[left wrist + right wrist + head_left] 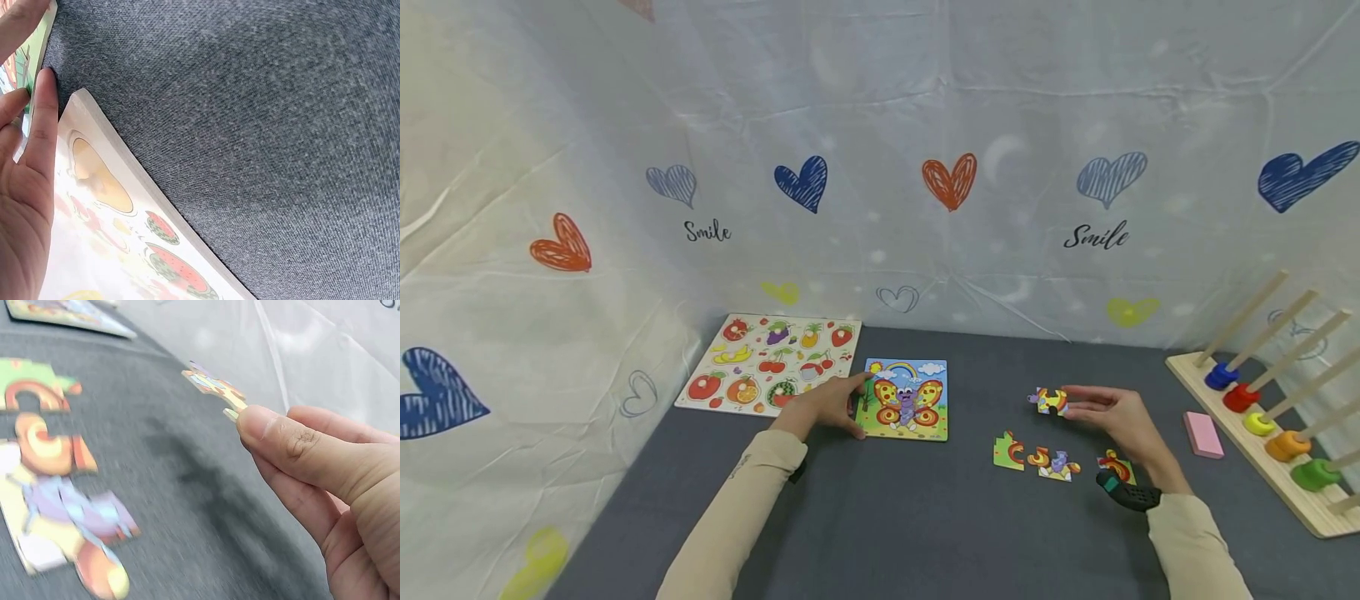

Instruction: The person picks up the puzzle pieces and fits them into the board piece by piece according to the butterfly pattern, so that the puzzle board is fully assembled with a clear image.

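Observation:
My left hand [831,404] rests along the left edge of a square butterfly picture board [917,400], thumb near its lower left corner and fingers higher up that side. In the left wrist view, fingertips [45,81] lie at the board's edge. A yellow and purple jigsaw piece [1045,400] is pinched between the thumb and fingers of my right hand [1108,412], raised above the table in the right wrist view. Below it lie a green jigsaw piece [1007,452] and one with purple and orange parts [1058,465]. Another piece [1118,467] is partly hidden by the right wrist strap.
A fruit puzzle board [767,367] lies at the back left, just beyond my left hand. On the right are a pink block [1203,435] and a wooden peg rack [1262,450] with coloured rings. A white heart-printed sheet [880,167] hangs behind the dark table [917,533].

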Tool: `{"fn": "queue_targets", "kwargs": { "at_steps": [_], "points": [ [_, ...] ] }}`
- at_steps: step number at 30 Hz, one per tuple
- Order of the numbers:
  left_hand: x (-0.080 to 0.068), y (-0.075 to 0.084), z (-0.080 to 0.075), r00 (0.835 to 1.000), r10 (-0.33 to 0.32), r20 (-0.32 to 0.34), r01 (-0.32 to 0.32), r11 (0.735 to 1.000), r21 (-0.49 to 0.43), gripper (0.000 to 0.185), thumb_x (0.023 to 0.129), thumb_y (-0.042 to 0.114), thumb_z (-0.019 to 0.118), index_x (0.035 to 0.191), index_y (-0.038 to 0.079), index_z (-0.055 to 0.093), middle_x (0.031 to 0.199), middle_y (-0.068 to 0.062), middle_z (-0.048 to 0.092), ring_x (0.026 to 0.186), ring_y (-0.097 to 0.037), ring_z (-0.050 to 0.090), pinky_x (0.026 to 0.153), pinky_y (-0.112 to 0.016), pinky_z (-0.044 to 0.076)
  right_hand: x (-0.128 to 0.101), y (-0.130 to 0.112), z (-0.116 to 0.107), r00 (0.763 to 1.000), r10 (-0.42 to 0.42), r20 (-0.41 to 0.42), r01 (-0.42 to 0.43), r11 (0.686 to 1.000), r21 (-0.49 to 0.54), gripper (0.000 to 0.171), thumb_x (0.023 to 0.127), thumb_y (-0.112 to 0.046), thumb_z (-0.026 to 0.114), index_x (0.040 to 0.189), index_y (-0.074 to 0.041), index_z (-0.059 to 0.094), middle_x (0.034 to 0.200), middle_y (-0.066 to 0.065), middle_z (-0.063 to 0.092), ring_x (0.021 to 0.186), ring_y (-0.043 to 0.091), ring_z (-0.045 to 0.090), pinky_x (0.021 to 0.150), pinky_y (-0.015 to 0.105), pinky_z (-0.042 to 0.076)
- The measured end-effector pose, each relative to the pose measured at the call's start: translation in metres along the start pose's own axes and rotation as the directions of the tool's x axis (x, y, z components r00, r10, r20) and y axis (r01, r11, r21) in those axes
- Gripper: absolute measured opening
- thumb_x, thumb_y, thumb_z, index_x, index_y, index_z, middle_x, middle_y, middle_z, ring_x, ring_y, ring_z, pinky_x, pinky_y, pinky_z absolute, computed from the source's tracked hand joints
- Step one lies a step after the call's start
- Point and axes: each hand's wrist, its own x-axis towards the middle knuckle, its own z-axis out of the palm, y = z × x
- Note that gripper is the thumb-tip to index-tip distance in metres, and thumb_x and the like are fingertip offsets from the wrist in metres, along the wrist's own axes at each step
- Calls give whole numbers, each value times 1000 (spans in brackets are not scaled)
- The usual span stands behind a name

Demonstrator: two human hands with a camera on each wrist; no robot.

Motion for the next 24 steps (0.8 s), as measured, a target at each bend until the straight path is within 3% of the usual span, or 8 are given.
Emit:
{"fn": "queue_targets", "kwargs": {
  "at_steps": [10,15,24],
  "points": [
    [-1,-3,1,1000,-9,-5,9,1000,4,97,60,32,84,139,12,32,98,1,50,68,-10,46,64,-27,39,17,-6,41,1000,-20,2,20,999,41,46,77,-10,70,117,8,55,107,17,62,82,15,65,70,34,50],
    [0,-3,2,1000,16,-7,-16,1000,-6,97,60,31,83,139,10,30,103,0,51,69,-11,46,66,-27,39,24,-10,61,999,-18,29,14,994,112,46,77,-8,69,118,7,55,113,25,57,84,18,65,73,36,49],
    [0,-2,0,1000,0,-3,0,1000,17,97,61,33,83,140,11,30,104,1,52,69,-10,46,67,-27,38,40,-12,91,996,-34,77,18,980,198,45,77,-4,68,116,11,54,116,29,52,88,19,64,74,35,49]
  ]
}}
